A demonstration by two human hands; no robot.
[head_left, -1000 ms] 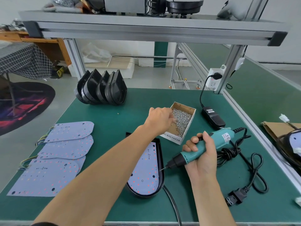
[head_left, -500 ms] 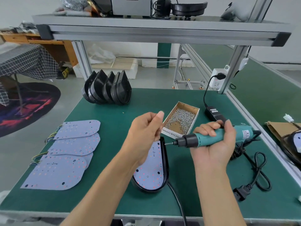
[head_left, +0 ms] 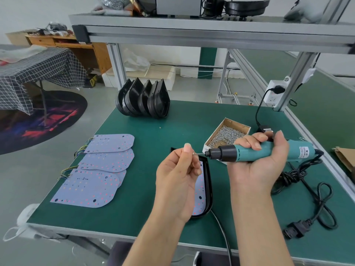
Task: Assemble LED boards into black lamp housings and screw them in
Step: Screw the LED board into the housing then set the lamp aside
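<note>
My right hand (head_left: 263, 166) grips a teal electric screwdriver (head_left: 259, 150), held level with its bit pointing left. My left hand (head_left: 178, 175) pinches a small screw (head_left: 194, 153) at the bit's tip. Under both hands lies a black lamp housing (head_left: 208, 189) with an LED board (head_left: 199, 196) seated in it, mostly hidden by my left hand. A cardboard box of screws (head_left: 227, 133) stands just behind the screwdriver. Several loose LED boards (head_left: 99, 169) lie overlapped on the left of the green mat. A row of empty black housings (head_left: 144, 100) stands on edge at the back.
The screwdriver's black cord and a loose plug (head_left: 295, 230) coil on the right of the green table (head_left: 153, 135). A power adapter (head_left: 266, 129) runs to a socket (head_left: 273, 93) on the aluminium post. An overhead shelf (head_left: 211, 33) spans the bench. A face mask (head_left: 23, 221) hangs at the front left corner.
My left hand left the screw box and came back toward me with a screw. My right hand lifted the screwdriver level, and screw and bit tip now meet above the housing.
</note>
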